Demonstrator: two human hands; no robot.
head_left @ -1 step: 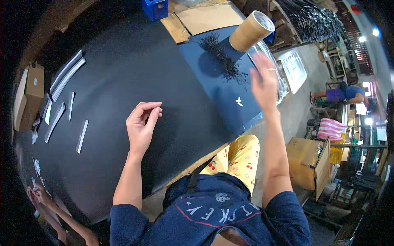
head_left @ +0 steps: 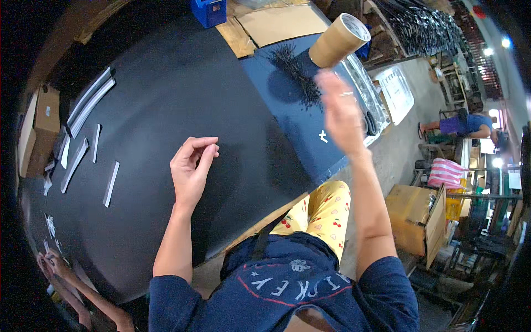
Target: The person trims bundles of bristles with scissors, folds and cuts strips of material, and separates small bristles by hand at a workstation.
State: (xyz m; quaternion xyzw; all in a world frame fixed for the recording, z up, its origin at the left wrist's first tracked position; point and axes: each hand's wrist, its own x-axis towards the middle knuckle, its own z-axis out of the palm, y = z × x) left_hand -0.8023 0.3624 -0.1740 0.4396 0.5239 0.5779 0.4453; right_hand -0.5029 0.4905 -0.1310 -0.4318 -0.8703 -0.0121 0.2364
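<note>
My left hand [head_left: 191,169] hovers over the black tabletop [head_left: 227,94]. Its thumb and fingers are drawn together, and anything between them is too small to make out. My right hand [head_left: 342,113] is smeared by motion above the dark blue sheet [head_left: 298,141], beside a loose heap of thin black pieces [head_left: 293,66]. Its fingers are too blurred to read. Small white strips [head_left: 323,136] lie on the sheet left of that hand. A black looped object [head_left: 369,123] shows just right of it, partly hidden.
A tall brown roll [head_left: 336,44] stands beyond the heap, near flat cardboard [head_left: 282,25] and a blue bin [head_left: 209,12]. Pale strips [head_left: 91,102] lie at left by a cardboard box [head_left: 41,130]. Another person's hands [head_left: 52,263] work at lower left. A carton [head_left: 406,216] stands at right.
My right hand has moved left toward the heap of black pieces, uncovering the black looped object. My left hand has stayed in place.
</note>
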